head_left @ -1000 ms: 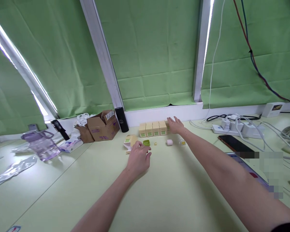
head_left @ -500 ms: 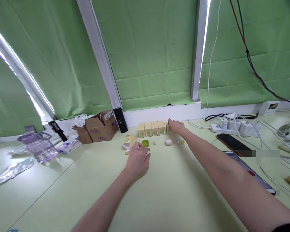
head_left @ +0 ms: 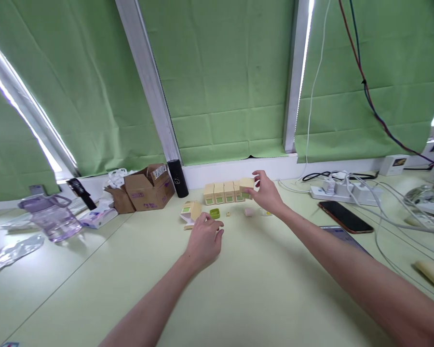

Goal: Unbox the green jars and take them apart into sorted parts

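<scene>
Near the desk's [head_left: 260,299] far edge, right hand [head_left: 266,193] pinches a small tan box [head_left: 246,184], lifted just right of the box row [head_left: 222,193]. Left hand [head_left: 203,239] rests on the desk, fingers loosely curled, holding nothing, beside green cap [head_left: 214,213].

Daylight leaks in bright, blown-out strips at the edges of the green blinds [head_left: 224,82], leaving the pale worktop [head_left: 260,289] evenly and softly lit with faint shadows under the arms. Wide-angle distortion bends the window frames [head_left: 148,82]; the frame's edges are slightly soft.
</scene>
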{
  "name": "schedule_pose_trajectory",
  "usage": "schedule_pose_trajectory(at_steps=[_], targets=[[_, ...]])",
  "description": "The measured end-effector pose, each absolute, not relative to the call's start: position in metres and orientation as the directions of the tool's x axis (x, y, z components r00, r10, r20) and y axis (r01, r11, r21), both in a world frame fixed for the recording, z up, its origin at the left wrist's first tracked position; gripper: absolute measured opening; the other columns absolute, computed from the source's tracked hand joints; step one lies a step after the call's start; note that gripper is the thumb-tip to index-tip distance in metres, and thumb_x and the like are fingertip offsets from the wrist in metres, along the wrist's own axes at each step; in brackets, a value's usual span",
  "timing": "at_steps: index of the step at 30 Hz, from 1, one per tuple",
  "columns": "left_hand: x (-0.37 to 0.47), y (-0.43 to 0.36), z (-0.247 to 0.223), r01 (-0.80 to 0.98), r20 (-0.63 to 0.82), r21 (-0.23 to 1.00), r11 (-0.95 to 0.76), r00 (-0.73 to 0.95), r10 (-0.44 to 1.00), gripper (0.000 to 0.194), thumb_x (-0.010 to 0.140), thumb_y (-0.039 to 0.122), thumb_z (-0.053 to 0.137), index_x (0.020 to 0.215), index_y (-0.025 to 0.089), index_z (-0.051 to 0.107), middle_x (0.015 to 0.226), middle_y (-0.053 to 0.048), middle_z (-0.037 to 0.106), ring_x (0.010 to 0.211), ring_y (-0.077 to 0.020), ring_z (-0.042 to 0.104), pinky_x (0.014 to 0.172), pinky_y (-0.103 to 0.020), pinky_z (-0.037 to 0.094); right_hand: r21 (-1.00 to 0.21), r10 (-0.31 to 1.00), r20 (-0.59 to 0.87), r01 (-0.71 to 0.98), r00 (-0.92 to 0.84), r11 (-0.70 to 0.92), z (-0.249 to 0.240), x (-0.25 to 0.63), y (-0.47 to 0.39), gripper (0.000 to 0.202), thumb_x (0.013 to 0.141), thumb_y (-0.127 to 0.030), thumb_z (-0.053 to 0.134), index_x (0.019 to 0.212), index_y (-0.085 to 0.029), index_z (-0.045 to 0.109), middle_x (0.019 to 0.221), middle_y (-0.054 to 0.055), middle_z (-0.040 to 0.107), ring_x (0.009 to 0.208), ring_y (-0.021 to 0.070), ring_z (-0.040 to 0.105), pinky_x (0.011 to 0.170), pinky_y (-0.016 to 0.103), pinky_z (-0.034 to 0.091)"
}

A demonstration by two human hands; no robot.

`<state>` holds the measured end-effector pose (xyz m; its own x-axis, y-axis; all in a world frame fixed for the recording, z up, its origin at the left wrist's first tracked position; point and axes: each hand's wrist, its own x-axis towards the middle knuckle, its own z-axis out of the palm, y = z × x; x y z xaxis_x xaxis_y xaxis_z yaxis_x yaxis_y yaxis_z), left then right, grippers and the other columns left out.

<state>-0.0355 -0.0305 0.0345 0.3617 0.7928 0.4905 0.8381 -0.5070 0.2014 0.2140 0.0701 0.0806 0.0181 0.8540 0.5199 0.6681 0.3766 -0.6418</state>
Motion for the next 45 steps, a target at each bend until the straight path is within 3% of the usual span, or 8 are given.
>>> schedule_pose_trajectory(at_steps=[4,10,14,19,25,34,38,45], targets=[[-0.032,-0.033,0.036,0.836,0.484,0.212,-0.507,0.36,0.797,0.022,0.091,0.015,0.055,0.1,0.021,0.074,0.089,-0.01,0.075,0.107,-0.0311,0.053,0.091,-0.048,0.049,-0.738,0.894,0.438,0.53,-0.096,0.418,0.073,0.2,0.011,0.06,0.084,-0.036,0.07,0.135,-0.026,0.041,0.113,0.006,0.065,0.083,0.0205,0.065,0.069,0.032,0.051],[-0.029,-0.033,0.032,0.835,0.468,0.284,-0.471,0.308,0.828,0.022,0.093,0.019,0.056,0.104,0.021,0.074,0.084,-0.01,0.072,0.107,-0.0309,0.054,0.087,-0.046,0.05,-0.775,0.915,0.298,0.491,-0.27,0.397,0.029,0.188,-0.033,0.06,0.083,-0.03,0.069,0.134,-0.028,0.04,0.114,0.005,0.063,0.073,0.0168,0.064,0.071,0.034,0.052],[-0.028,-0.033,0.026,0.806,0.419,0.376,-0.456,0.291,0.86,0.027,0.092,0.019,0.057,0.114,0.021,0.072,0.094,-0.009,0.074,0.114,-0.0309,0.053,0.094,-0.047,0.049,-0.813,0.917,0.288,0.435,-0.276,0.387,0.008,0.193,-0.032,0.06,0.08,-0.027,0.069,0.134,-0.028,0.042,0.128,0.007,0.056,0.08,0.0158,0.064,0.072,0.032,0.053],[-0.025,-0.028,0.024,0.743,0.355,0.52,-0.421,0.261,0.898,0.038,0.091,0.017,0.056,0.128,0.021,0.066,0.108,-0.008,0.075,0.124,-0.0294,0.051,0.105,-0.049,0.046,-0.881,0.909,0.293,0.286,-0.296,0.377,-0.008,0.204,-0.021,0.067,0.075,-0.019,0.068,0.136,-0.028,0.042,0.125,0.006,0.051,0.082,0.0148,0.062,0.07,0.031,0.055],[-0.018,-0.016,0.04,0.735,0.321,0.564,-0.378,0.227,0.92,0.034,0.087,0.012,0.054,0.115,0.022,0.071,0.101,-0.006,0.077,0.119,-0.0295,0.06,0.102,-0.049,0.048,-0.902,0.895,0.322,0.188,-0.309,0.389,-0.01,0.209,-0.016,0.059,0.073,-0.018,0.066,0.129,-0.027,0.049,0.113,0.004,0.05,0.082,0.0152,0.06,0.069,0.031,0.055],[-0.015,-0.016,0.023,0.705,0.367,0.621,-0.343,0.125,0.922,0.032,0.09,0.011,0.05,0.114,0.023,0.067,0.094,-0.006,0.074,0.118,-0.0277,0.06,0.099,-0.044,0.049,-0.835,0.885,0.43,0.293,-0.179,0.465,-0.009,0.207,-0.018,0.031,0.08,-0.021,0.055,0.111,-0.026,0.056,0.074,-0.003,0.056,0.069,0.0174,0.056,0.061,0.028,0.045],[-0.018,-0.021,0.015,0.679,0.388,0.646,-0.348,0.1,0.916,0.032,0.093,0.013,0.05,0.119,0.025,0.065,0.095,-0.005,0.072,0.12,-0.0259,0.058,0.101,-0.044,0.047,-0.841,0.887,0.446,0.282,-0.121,0.462,-0.005,0.209,-0.021,0.024,0.084,-0.025,0.054,0.109,-0.027,0.057,0.07,-0.003,0.06,0.065,0.0188,0.058,0.061,0.03,0.045],[-0.017,-0.023,0.012,0.617,0.366,0.707,-0.345,0.098,0.925,0.036,0.094,0.016,0.056,0.128,0.027,0.062,0.117,-0.008,0.066,0.119,-0.0218,0.059,0.108,-0.04,0.044,-0.851,0.894,0.432,0.272,-0.122,0.449,-0.004,0.209,-0.024,0.022,0.092,-0.033,0.051,0.112,-0.026,0.057,0.074,-0.001,0.068,0.063,0.0188,0.059,0.061,0.03,0.044]])
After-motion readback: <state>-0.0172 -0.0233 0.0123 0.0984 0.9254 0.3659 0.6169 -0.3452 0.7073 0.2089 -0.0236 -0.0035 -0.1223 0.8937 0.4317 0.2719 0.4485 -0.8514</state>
